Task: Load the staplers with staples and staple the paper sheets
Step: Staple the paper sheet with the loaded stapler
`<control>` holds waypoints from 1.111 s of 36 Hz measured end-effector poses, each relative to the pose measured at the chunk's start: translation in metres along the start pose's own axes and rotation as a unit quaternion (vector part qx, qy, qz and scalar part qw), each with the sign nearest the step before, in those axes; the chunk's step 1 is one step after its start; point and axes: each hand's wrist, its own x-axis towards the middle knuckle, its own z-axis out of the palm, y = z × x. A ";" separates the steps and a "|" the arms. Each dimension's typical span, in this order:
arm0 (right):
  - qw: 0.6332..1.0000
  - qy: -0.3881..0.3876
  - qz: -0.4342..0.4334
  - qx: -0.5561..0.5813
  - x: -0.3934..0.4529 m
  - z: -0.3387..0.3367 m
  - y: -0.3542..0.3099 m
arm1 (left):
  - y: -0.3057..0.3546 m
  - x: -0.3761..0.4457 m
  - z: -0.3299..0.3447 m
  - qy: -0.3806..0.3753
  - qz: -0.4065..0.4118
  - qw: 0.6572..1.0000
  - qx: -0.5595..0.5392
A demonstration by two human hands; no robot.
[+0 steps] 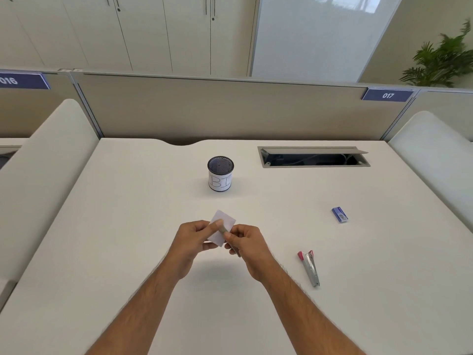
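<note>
A: Where are the paper sheets [222, 228]?

B: Nearer me than the mesh cup [220, 173], pinched by my left hand [195, 240]; my right hand [247, 245] grips a stapler [231, 239] on them.

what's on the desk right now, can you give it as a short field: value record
left hand: pinches the paper above the desk
right hand: grips a grey stapler at the paper's edge
second stapler: pink and silver, lying opened out on the desk, right of the hands, untouched
staple box: blue, lying farther right and back
mesh cup: upright behind the hands, white label, nothing seen inside
cable hatch: lid open, back right
</note>
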 end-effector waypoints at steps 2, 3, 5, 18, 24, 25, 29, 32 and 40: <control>1.000 0.002 0.002 -0.007 0.001 0.001 0.001 | -0.001 0.001 0.001 -0.001 0.006 1.000 -0.003; 1.000 0.004 0.003 -0.010 0.001 0.001 0.001 | -0.001 0.002 0.001 0.002 0.009 1.000 -0.002; 1.000 0.009 0.004 -0.014 0.002 0.001 0.001 | -0.002 0.003 0.001 0.007 0.013 1.000 0.010; 0.999 0.035 0.010 -0.020 0.008 0.003 0.003 | -0.003 0.010 0.008 0.045 0.017 0.998 0.037; 1.000 0.018 0.001 0.018 0.005 -0.001 0.006 | -0.005 0.013 0.003 0.064 0.001 0.998 0.021; 1.000 0.011 0.003 0.024 0.005 -0.001 0.007 | -0.006 0.014 0.001 0.073 -0.001 0.997 0.036; 0.998 -0.001 0.011 0.059 0.005 -0.002 0.011 | -0.008 0.016 -0.001 0.094 0.005 0.994 0.062; 0.997 0.044 0.026 0.058 0.006 -0.001 0.017 | -0.010 0.017 -0.005 0.120 0.007 0.992 0.045; 0.968 0.159 0.017 -0.194 -0.003 0.020 0.031 | -0.013 0.018 -0.013 0.150 0.019 0.988 0.012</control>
